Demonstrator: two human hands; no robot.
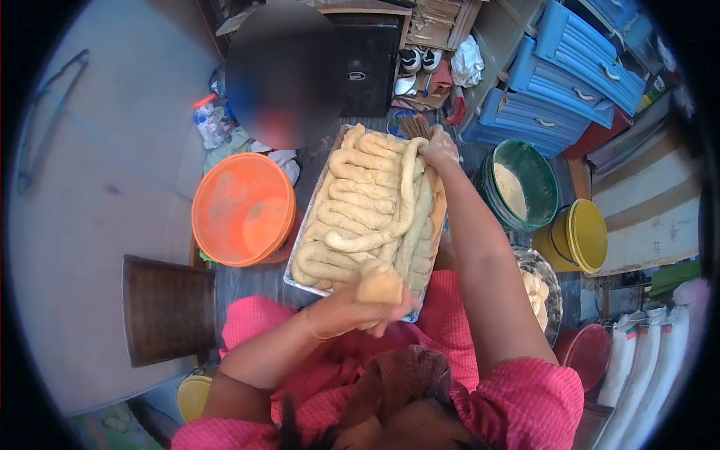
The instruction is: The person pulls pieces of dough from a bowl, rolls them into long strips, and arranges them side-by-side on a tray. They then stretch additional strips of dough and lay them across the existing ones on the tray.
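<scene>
A metal tray (300,286) in front of me is packed with pale ropes of dough (352,196), laid in wavy folds. One longer dough rope (409,195) lies across the top of them and curves down to the near left. My right hand (441,148) is closed at the far end of this rope, by the tray's far right corner; its fingertips are partly hidden. Over the tray's near edge, my left hand (346,309) grips a thick piece of dough (380,286), slightly blurred.
An orange bucket (244,210) stands left of the tray. To the right are a green bucket (525,161) with pale contents, a lidded yellow bucket (587,234) and a basin (553,289) with dough pieces. Blue drawers (551,109) and a black cabinet (371,64) stand behind.
</scene>
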